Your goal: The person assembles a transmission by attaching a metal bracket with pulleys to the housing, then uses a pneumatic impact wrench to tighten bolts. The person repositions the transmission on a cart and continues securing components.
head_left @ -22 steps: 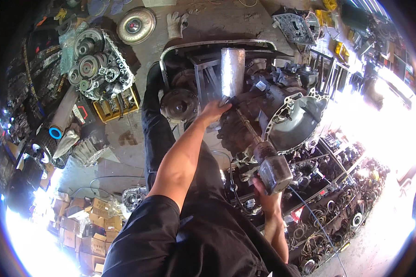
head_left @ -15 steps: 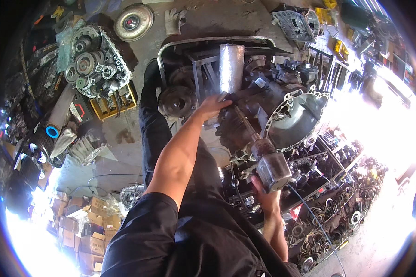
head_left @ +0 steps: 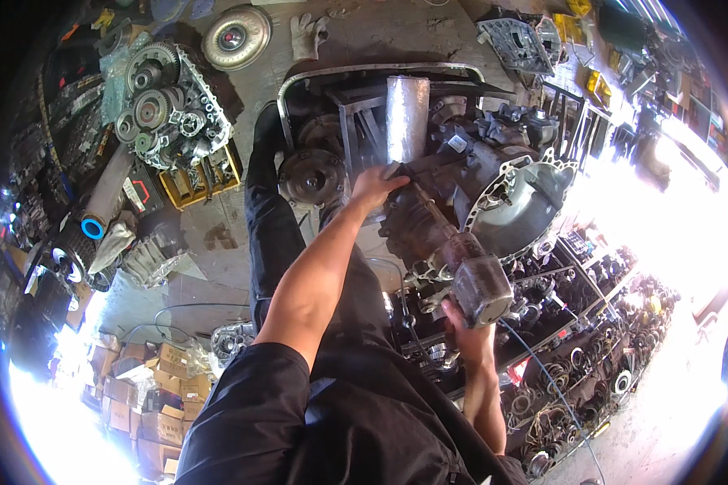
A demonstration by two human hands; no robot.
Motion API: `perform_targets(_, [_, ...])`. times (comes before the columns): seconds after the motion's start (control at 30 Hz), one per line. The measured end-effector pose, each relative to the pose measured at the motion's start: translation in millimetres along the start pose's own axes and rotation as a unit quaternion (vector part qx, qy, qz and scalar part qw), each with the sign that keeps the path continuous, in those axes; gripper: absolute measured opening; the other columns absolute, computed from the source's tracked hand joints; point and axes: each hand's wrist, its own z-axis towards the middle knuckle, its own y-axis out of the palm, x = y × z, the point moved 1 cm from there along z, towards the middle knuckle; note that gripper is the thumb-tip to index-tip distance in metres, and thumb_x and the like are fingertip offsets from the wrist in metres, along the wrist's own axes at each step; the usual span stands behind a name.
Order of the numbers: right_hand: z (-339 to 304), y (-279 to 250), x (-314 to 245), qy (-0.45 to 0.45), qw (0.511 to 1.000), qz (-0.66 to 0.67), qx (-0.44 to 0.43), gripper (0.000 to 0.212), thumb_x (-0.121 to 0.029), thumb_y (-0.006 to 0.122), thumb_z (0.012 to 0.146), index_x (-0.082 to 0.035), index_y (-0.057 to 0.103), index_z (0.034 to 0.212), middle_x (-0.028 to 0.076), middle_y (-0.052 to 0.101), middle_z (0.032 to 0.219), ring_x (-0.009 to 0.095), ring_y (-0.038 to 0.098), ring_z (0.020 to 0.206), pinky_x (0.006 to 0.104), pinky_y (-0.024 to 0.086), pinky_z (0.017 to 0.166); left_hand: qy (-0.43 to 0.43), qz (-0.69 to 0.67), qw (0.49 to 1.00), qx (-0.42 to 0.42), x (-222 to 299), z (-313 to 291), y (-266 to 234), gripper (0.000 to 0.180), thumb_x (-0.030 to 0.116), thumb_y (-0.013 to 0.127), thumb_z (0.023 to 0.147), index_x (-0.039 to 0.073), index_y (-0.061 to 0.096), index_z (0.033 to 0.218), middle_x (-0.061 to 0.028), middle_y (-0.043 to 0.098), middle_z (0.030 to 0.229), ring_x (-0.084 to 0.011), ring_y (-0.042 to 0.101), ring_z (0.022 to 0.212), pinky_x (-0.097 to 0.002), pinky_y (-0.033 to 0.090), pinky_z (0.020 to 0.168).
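My right hand (head_left: 469, 331) is closed around the handle of an impact wrench (head_left: 481, 287), whose scuffed dark metal body hides most of the fingers. From its nose a long extension bar (head_left: 434, 208) runs up and to the left. At the bar's far end, my left hand (head_left: 378, 187) is closed on the tip, where a small metal end shows beside the thumb. Both the bar and the tool lie over a dark gearbox (head_left: 412, 230) with a pale, open bell housing (head_left: 522, 206) on its right. Whether the tip touches a fastener is hidden.
A silver-wrapped cylinder (head_left: 407, 121) stands just beyond my left hand. An opened gear case (head_left: 174, 113) sits on the left, above a yellow crate (head_left: 198, 182). Metal parts crowd a rack (head_left: 562, 287) at the right; a thin hose (head_left: 542, 368) runs across there. Cardboard boxes (head_left: 166, 388) are stacked lower left.
The impact wrench and my right hand have shifted slightly up and to the right. My left hand keeps its hold at the bar's tip.
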Motion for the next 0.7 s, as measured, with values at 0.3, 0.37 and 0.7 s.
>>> perform_targets(0.3, [4, 0, 10, -0.018, 0.999, -0.045, -0.009, 0.025, -0.014, 0.078, 0.085, -0.004, 0.064, 0.103, -0.001, 0.060, 0.075, 0.010, 0.053, 0.058, 0.0269, 0.041, 0.051, -0.044, -0.046, 0.998, -0.027, 3, -3, -2, 0.069, 0.058, 0.082, 0.073, 0.007, 0.071, 0.118, -0.0138, 0.073, 0.097, -0.0253, 0.068, 0.087, -0.0368, 0.051, 0.083])
perform_targets(0.37, [5, -1, 10, -0.025, 0.998, -0.050, -0.009, 0.028, -0.014, 0.079, 0.085, -0.003, 0.064, 0.106, 0.000, 0.061, 0.079, 0.011, 0.056, 0.064, 0.0278, 0.043, 0.055, -0.059, -0.038, 0.997, -0.041, 5, -3, -4, 0.070, 0.056, 0.083, 0.074, 0.008, 0.071, 0.123, -0.0114, 0.074, 0.100, -0.0219, 0.067, 0.090, -0.0348, 0.051, 0.086])
perform_targets(0.7, [3, 2, -8, -0.058, 0.995, -0.079, -0.024, 0.049, -0.012, 0.079, 0.085, -0.002, 0.056, 0.127, 0.006, 0.065, 0.112, 0.019, 0.061, 0.103, 0.0350, 0.049, 0.092, -0.034, -0.005, 0.999, -0.027, 5, -2, -4, 0.065, 0.058, 0.081, 0.074, 0.008, 0.073, 0.116, -0.0124, 0.072, 0.092, -0.0209, 0.066, 0.085, -0.0365, 0.051, 0.081])
